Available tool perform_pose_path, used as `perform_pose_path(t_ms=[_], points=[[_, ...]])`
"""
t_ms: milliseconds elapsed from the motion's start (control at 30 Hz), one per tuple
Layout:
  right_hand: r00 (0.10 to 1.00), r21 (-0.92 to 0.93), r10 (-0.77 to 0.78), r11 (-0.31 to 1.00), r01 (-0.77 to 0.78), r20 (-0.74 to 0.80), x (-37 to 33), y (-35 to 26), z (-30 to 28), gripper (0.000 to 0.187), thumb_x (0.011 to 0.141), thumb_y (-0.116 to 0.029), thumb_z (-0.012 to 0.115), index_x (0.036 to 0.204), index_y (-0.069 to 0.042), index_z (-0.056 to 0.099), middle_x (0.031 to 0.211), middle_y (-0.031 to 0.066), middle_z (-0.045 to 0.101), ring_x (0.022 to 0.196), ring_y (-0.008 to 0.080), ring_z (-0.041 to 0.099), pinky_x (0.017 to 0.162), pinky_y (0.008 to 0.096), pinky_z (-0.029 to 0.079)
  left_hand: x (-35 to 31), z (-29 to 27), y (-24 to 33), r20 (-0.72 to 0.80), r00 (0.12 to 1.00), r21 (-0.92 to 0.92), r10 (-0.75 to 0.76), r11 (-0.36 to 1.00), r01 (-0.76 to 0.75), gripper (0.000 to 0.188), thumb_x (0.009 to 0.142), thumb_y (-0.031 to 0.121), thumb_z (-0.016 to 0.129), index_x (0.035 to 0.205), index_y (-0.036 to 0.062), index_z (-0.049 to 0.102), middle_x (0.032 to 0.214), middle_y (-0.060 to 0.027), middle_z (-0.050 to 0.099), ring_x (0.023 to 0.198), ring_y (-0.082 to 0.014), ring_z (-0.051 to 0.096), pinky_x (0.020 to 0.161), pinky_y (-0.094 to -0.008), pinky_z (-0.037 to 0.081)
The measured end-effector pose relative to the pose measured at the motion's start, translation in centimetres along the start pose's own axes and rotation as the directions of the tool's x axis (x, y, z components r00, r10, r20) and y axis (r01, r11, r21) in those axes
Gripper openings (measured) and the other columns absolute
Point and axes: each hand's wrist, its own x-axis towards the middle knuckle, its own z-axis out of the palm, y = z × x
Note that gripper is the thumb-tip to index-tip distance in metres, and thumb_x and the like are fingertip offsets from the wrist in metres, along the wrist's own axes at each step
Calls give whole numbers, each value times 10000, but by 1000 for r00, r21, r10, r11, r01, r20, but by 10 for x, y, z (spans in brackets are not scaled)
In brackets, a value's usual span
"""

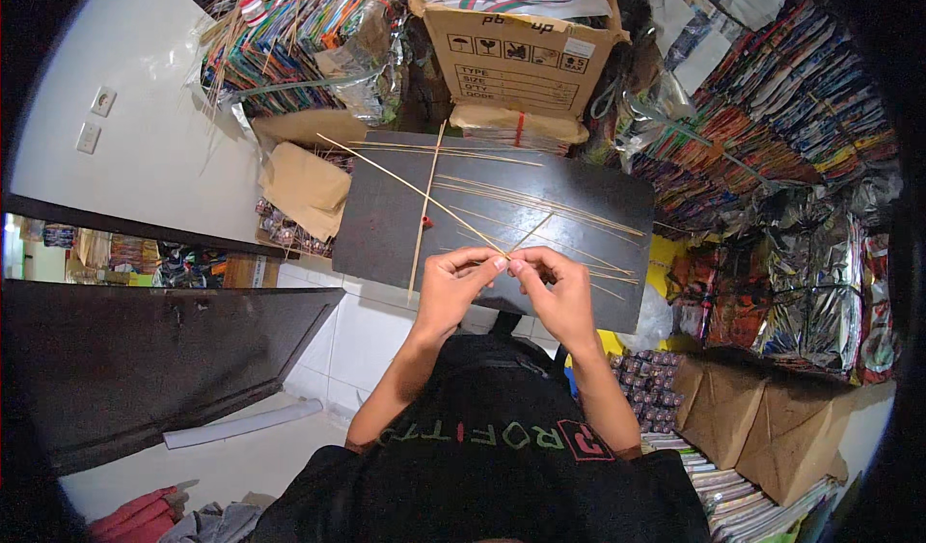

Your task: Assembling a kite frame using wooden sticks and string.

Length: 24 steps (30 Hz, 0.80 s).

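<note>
Both my hands meet over the near edge of a dark tabletop (pixel 386 244). Between the fingertips of my left hand (pixel 453 283) is pinched the end of a long thin bamboo stick (pixel 463 223), which slants away to the far left. My right hand (pixel 559 292) pinches at the same spot. A shorter thin piece (pixel 532 231) rises to the right from these fingertips; whether it is a separate stick or a bent end I cannot tell. Beyond the hands lie several loose bamboo sticks (pixel 579 212). Another stick (pixel 436 162) runs crosswise at the left, beside a small red piece (pixel 427 222).
Behind the table stands an open cardboard box (pixel 516 61) full of flat sheets. Bundled colourful packets (pixel 299 51) are stacked at the far left, more (pixel 772 109) along the right. Brown cartons (pixel 752 418) stand at the near right. A grey-white roll (pixel 241 422) lies on the floor.
</note>
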Motion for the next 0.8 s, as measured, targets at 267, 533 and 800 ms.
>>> perform_pose_path(t_ms=[267, 533, 800], points=[[997, -108, -38, 993, 45, 64, 1, -15, 44, 178, 934, -138, 719, 997, 24, 752, 792, 106, 747, 676, 117, 660, 633, 278, 518, -11, -47, 6, -25, 999, -62, -49, 997, 47, 148, 926, 102, 754, 1020, -10, 773, 867, -32, 729, 701, -60, 604, 584, -204, 442], [996, -189, -45, 980, 59, 77, -11, -30, 104, 185, 933, -148, 724, 989, 26, 753, 795, 112, 752, 698, 122, 693, 643, 285, 532, -32, -105, 5, -23, 997, -138, -78, 988, 74, 156, 927, 125, 758, 1010, -6, 770, 847, -19, 722, 696, -52, 595, 583, -200, 432], [999, -181, -16, 983, 22, 33, -35, -35, 159, 185, 936, -150, 726, 984, 27, 753, 793, 100, 750, 710, 118, 692, 660, 281, 541, -54, -155, 4, 24, 993, -212, -120, 970, 122, 162, 921, 134, 767, 1011, 0, 768, 838, -15, 721, 693, -49, 596, 587, -204, 432]])
